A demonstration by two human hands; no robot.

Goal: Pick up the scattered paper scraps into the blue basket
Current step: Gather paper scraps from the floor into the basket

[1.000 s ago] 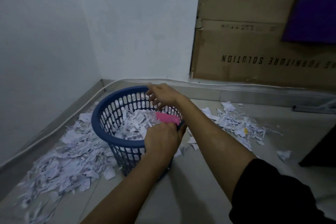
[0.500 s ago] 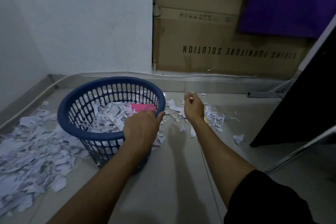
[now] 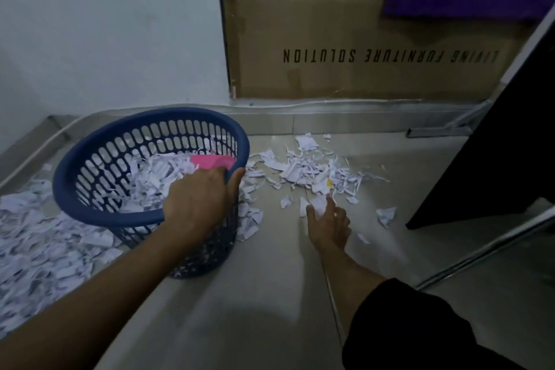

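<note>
The blue basket (image 3: 90, 171) stands on the floor, tilted slightly, partly filled with white paper scraps and a pink piece (image 3: 211, 161). My left hand (image 3: 199, 200) grips its near right rim, thumb outside. My right hand (image 3: 327, 224) is low over the floor to the right of the basket, its fingers pinching a white scrap (image 3: 319, 204). A patch of white scraps (image 3: 306, 168) with a yellow bit (image 3: 329, 182) lies just beyond that hand. A larger heap of scraps (image 3: 39, 249) covers the floor left of the basket.
A white wall and a big cardboard box (image 3: 360, 39) stand behind, with a cable along the skirting. A black panel (image 3: 495, 165) with a metal frame leans at the right. A lone scrap (image 3: 386, 216) lies near it. Bare tile lies in the foreground.
My right hand left the basket, swung right to the floor scraps, then drew back toward me and now pinches a scrap. My left hand kept its grip on the rim.
</note>
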